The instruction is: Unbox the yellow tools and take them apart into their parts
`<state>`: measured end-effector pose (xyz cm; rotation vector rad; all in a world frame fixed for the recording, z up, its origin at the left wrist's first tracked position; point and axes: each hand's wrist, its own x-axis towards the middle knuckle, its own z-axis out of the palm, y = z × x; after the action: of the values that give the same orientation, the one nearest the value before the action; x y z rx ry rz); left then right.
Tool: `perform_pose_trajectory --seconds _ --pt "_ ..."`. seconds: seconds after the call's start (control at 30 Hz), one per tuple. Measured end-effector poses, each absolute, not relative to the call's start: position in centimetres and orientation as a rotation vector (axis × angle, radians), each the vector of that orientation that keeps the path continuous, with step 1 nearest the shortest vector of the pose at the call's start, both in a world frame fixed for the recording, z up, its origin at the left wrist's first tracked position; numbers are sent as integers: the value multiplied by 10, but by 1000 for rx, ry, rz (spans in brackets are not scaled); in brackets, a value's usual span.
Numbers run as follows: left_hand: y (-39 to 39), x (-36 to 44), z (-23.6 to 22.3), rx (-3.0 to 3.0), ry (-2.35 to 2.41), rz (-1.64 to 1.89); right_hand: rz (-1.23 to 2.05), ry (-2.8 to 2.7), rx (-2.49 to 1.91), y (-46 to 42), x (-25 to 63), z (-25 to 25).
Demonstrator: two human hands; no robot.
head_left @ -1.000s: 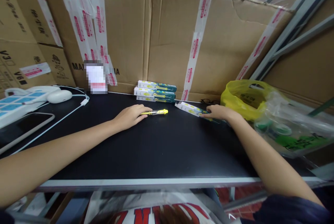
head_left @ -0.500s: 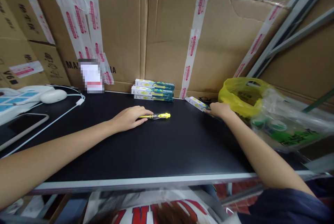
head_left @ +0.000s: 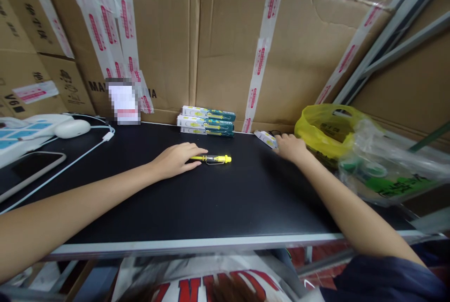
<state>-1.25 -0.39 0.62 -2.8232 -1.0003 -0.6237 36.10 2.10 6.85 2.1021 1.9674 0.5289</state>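
Observation:
My left hand (head_left: 180,159) rests low over the black tabletop, its thumb and fingers closed round a yellow tester screwdriver (head_left: 214,158). That tool has a clear section, a metal clip and a yellow end pointing right; its other end is hidden under the hand. Farther right, my right hand (head_left: 291,148) is closed over a slim white box (head_left: 266,139), whose left end sticks out past the fingers. The rest of that box is covered. Between the hands, at the back, lies a stack of similar white-and-teal printed boxes (head_left: 206,121) showing a yellow tool.
Taped cardboard (head_left: 225,49) walls off the back. A yellow plastic bag (head_left: 325,128) and a clear bag (head_left: 390,170) stand at right beside a metal frame. On the left lie a phone (head_left: 33,170), a white cable and a power strip (head_left: 31,131).
My right hand has turned and shifted slightly left, covering more of the box, whose visible end has moved a little right. The tester screwdriver has shifted slightly right and down in my left hand.

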Motion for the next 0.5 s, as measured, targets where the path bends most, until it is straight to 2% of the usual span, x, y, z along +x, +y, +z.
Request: perform_pose_trajectory --seconds 0.07,0.23,0.4,0.5 --pt "-6 -10 6 -2807 -1025 -619 473 2354 1934 15 343 61" --pt "-10 -7 6 -2823 -989 -664 -22 3152 1473 -5 293 30" --pt "-13 -4 7 -2811 -871 -712 -331 3407 1322 -19 272 17" --pt "-14 -3 7 -2730 -838 -722 -364 3447 1344 -22 273 19"
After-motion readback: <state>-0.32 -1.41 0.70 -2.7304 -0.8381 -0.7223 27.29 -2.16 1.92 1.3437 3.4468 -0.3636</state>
